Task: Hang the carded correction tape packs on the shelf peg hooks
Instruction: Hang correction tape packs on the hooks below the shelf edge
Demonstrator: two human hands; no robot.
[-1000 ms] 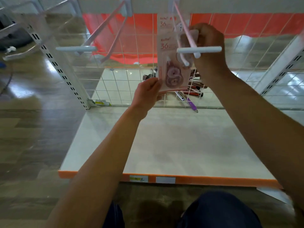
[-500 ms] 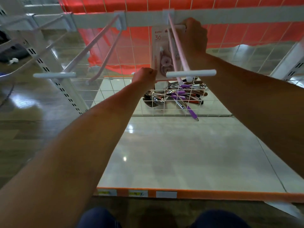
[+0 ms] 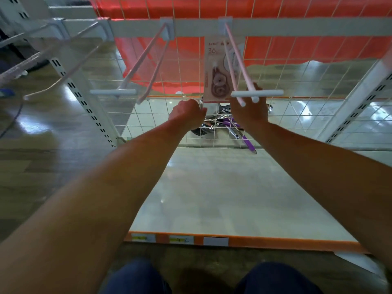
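Observation:
A carded correction tape pack (image 3: 216,73), pink with "36" printed on it, hangs far back on the right peg hook (image 3: 239,66), close to the white rail. My left hand (image 3: 187,115) reaches under the pack, and its curled fingers pinch the card's lower left corner. My right hand (image 3: 250,112) hovers below the hook's front crossbar (image 3: 256,93), to the right of the pack and apart from it. It holds nothing that I can see, and its fingertips are hidden behind the hand.
An empty peg hook (image 3: 146,66) juts out to the left, with more hooks (image 3: 63,60) further left. Behind the wire mesh back (image 3: 180,128) lie purple-handled tools (image 3: 246,139). Below is the white shelf deck (image 3: 222,192) with an orange front edge.
My right hand let go of the pack's top at the rail and dropped below the hook's crossbar. The pack now hangs on the hook at the back, and my left hand stays at its lower corner.

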